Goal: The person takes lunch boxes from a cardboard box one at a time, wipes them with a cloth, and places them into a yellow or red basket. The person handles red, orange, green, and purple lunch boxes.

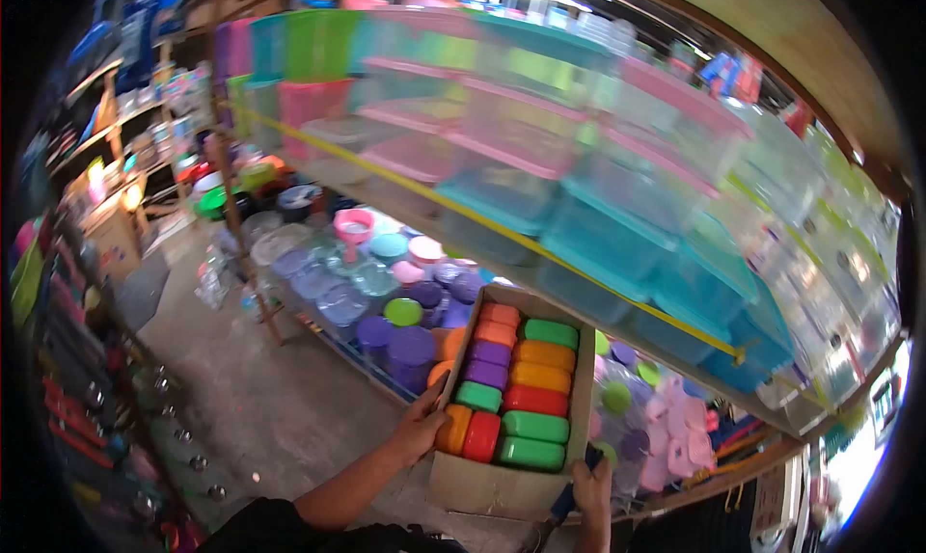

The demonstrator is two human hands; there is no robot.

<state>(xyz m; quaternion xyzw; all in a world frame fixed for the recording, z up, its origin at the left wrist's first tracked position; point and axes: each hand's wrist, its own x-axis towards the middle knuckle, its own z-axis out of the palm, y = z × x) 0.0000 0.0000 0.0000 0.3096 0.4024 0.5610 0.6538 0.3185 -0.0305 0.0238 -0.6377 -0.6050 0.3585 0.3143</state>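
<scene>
head: left hand (422, 431) gripping carton (497, 492) of containers (536, 426), right hand (591, 487) alongside

Pose: two-handed, reaching forward.
We see our left hand (422, 428) gripping, its bare forearm (352, 484) slanting up; our right hand (591, 484) sits upright above its wrist (594, 522).

Plastic containers (540, 377) sit side by side inside a cardboard box (492, 492), between a person's left grip (422, 428) and right grip (592, 487). Behind it, stacked storage bins (521, 119) rise above housewares (411, 350); floor (236, 360) lies left.
</scene>
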